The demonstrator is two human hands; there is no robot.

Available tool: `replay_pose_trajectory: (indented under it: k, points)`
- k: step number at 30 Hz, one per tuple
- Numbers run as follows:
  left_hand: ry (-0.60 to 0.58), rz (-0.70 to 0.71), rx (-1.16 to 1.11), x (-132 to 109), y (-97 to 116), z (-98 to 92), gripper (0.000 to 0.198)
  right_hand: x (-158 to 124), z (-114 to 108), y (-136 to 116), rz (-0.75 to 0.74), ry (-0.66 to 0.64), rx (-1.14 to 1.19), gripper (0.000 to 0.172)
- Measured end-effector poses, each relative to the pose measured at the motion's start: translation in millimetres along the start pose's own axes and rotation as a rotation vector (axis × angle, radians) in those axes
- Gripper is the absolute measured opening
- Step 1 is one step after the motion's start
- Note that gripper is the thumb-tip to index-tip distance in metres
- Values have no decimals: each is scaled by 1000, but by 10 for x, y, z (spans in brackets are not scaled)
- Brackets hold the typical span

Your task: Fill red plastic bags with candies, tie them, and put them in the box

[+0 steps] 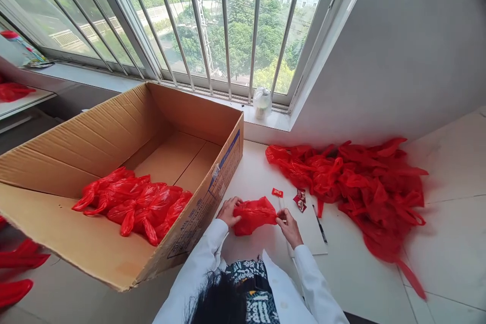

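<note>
Both my hands hold one small red plastic bag (253, 215) on the white surface in front of me. My left hand (229, 211) grips its left end with the fingers curled. Its right end is pinched by my right hand (289, 227). Just beyond the bag lie a few small red wrapped candies (299, 199) and a dark pen (321, 227) on a white sheet (309, 233).
A large open cardboard box (114, 182) at my left holds several tied red bags (132, 205). A big heap of loose red bags (357, 187) lies at the right by the wall. A small jar (262, 103) stands on the sill of the barred window (212, 25).
</note>
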State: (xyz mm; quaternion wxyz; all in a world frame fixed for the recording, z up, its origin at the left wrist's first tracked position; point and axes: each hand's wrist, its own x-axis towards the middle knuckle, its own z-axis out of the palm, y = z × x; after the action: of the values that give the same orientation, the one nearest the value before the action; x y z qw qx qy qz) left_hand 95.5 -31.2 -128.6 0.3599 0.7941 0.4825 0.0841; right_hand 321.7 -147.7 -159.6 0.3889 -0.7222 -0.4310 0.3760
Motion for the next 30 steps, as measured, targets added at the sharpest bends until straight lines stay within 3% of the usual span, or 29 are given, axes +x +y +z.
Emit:
replay_pose_trajectory:
  k: [3, 6, 9, 13, 16, 19, 22, 26, 30]
  points:
    - [-23, 86, 61, -5, 198, 115, 34, -96, 143, -186, -70, -29, -200, 37]
    - [-33, 135, 89, -6, 307, 145, 30, -107, 282, -381, -101, -23, -389, 22]
    - [-7, 163, 80, -22, 310, 15, 29, -69, 319, -512, -71, 48, -315, 19]
    - [147, 187, -9, -59, 305, -169, 22, -80, 293, -651, -49, 112, -125, 18]
    - [306, 166, -56, -68, 331, -175, 19, -129, 304, -773, -87, 145, -163, 19]
    - [357, 107, -69, -45, 363, -123, 10, -164, 316, -849, -107, 145, -240, 23]
    - [325, 67, -80, -20, 394, -116, 23, -175, 284, -829, -63, 174, -240, 17]
    - [248, 21, 90, -93, 386, -230, 23, -181, 180, -702, 68, 263, -33, 30]
    - [93, -216, 337, -353, 320, -331, 16, -244, 67, -567, 112, 292, 183, 38]
